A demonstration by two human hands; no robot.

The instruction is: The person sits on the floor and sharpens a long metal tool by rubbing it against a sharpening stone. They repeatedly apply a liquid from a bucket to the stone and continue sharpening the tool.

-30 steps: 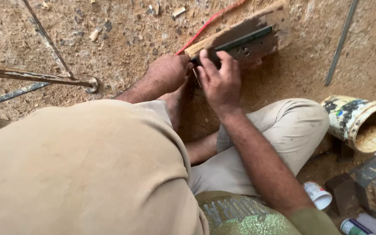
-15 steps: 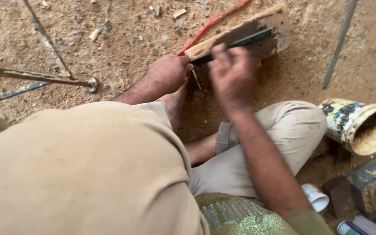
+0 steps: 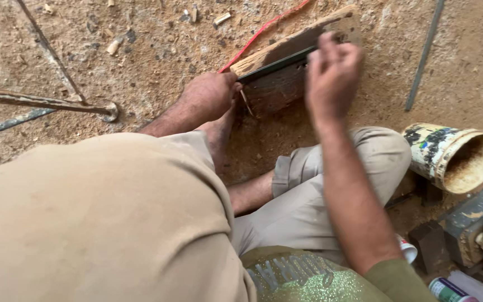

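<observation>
A rough wooden plank [image 3: 275, 92] lies on the sawdust-covered ground in front of my folded legs. A dark metal straightedge [image 3: 278, 62] rests along it. My left hand [image 3: 211, 96] grips the near end of the straightedge and presses it onto the wood. A thin pale sliver [image 3: 245, 103] sticks out just under that hand. My right hand [image 3: 334, 70] hovers blurred over the plank's far end with its fingers bunched together; whether they pinch anything is unclear. A red cord [image 3: 261, 31] runs from under the plank toward the top.
A paint-stained bucket [image 3: 448, 154] holding sawdust lies on its side at right. Rusty metal rods [image 3: 40, 102] cross the ground at left, and a thin rod [image 3: 423, 56] lies at upper right. A dark block [image 3: 429, 243], a small cup [image 3: 408, 250] and a can [image 3: 447, 291] sit by my right knee.
My right hand has moved from beside the left hand rightward along the plank to its far end. The left hand stays on the straightedge.
</observation>
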